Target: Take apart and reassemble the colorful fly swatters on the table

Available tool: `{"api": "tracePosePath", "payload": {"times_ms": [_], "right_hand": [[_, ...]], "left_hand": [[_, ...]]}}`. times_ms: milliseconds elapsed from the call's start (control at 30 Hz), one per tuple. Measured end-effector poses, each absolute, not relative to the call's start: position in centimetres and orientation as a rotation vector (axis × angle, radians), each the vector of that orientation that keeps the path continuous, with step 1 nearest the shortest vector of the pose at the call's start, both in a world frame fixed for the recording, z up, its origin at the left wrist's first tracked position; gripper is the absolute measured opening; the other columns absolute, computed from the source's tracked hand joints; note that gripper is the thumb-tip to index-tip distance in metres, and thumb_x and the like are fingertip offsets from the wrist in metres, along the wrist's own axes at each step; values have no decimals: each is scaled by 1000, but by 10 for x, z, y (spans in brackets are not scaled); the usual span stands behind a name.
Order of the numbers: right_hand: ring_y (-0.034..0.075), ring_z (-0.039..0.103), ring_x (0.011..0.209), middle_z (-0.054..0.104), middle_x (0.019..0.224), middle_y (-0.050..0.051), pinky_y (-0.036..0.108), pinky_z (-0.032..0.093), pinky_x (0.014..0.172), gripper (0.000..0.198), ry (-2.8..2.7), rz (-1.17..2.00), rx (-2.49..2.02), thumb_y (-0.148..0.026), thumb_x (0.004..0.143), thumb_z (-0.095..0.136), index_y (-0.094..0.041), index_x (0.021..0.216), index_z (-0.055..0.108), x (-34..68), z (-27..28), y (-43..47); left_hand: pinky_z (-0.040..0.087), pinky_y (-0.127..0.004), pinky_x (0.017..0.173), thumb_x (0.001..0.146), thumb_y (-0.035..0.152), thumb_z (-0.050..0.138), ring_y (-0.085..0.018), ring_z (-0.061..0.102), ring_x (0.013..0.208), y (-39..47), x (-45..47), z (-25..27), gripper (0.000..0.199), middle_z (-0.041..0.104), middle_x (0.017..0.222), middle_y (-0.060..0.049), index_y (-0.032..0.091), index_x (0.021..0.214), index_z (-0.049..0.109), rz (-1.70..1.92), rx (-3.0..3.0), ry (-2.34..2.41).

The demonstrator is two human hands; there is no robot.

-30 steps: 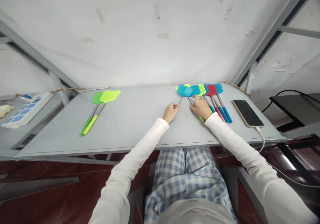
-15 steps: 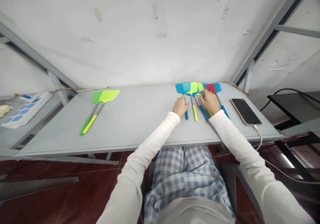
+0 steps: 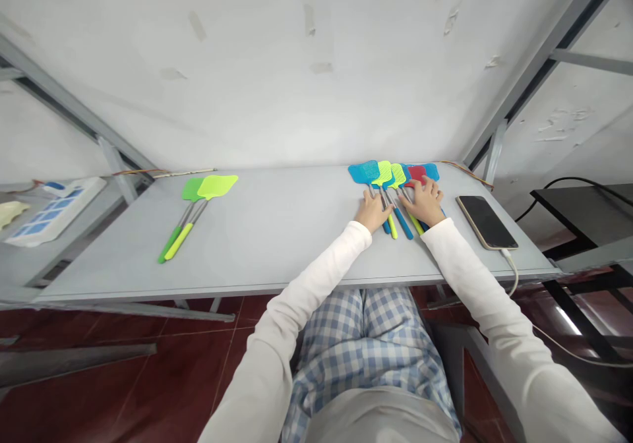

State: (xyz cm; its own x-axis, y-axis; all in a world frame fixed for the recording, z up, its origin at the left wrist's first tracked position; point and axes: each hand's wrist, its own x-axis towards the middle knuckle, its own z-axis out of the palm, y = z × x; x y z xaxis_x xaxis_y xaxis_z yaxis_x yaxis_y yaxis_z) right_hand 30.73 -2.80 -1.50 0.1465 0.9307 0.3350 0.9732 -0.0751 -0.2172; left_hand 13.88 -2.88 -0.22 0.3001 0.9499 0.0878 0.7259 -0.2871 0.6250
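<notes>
Several fly swatters lie fanned in an overlapping row on the right half of the grey table. My left hand [image 3: 374, 212] is curled over the shaft of the leftmost blue fly swatter [image 3: 364, 172], with the thumb by its handle. Beside it are a yellow-green fly swatter [image 3: 384, 172] and another yellow-green one [image 3: 397, 175] with a blue handle close by. My right hand [image 3: 426, 203] rests palm down over the right end of the row, fingers spread. It partly covers a red fly swatter [image 3: 416, 173] and a blue one [image 3: 432, 171] behind it.
A green fly swatter [image 3: 192, 188] and a yellow-green fly swatter [image 3: 216, 184] lie on the table's left side. A phone [image 3: 486, 221] with a white cable lies right of my hands. A white power strip [image 3: 58, 211] is at far left. The wall [image 3: 277, 100] stands behind.
My left hand has moved right, bringing the leftmost blue swatter's handle closer to the others. My right hand has shifted right, and its fingers have spread across the swatters.
</notes>
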Motion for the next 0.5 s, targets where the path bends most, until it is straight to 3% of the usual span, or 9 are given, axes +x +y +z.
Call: {"api": "tracePosePath", "payload": {"times_ms": [133, 333, 500], "right_hand": [[39, 30, 135, 37, 146, 24, 60, 26, 104, 55, -1992, -136, -1882, -46, 86, 45, -15, 131, 47, 292, -18, -30], [37, 34, 133, 41, 142, 24, 56, 28, 106, 47, -1925, -73, -1996, -33, 88, 41, -10, 127, 50, 284, -19, -30], [35, 40, 127, 47, 137, 21, 52, 32, 104, 46, -1830, -35, -1961, -41, 91, 38, -13, 125, 53, 298, -13, -27]], "left_hand": [[36, -39, 107, 88, 34, 55, -29, 51, 118, -35, 135, -6, 40, 43, 123, -20, 8, 119, 54, 658, 2113, 1475], [34, -40, 110, 87, 30, 56, -30, 49, 121, -37, 132, -8, 38, 42, 123, -21, 7, 118, 54, 656, 2112, 1455], [30, -39, 113, 85, 27, 57, -32, 43, 128, -32, 138, -7, 41, 39, 127, -23, 4, 119, 51, 675, 2107, 1435]]}}
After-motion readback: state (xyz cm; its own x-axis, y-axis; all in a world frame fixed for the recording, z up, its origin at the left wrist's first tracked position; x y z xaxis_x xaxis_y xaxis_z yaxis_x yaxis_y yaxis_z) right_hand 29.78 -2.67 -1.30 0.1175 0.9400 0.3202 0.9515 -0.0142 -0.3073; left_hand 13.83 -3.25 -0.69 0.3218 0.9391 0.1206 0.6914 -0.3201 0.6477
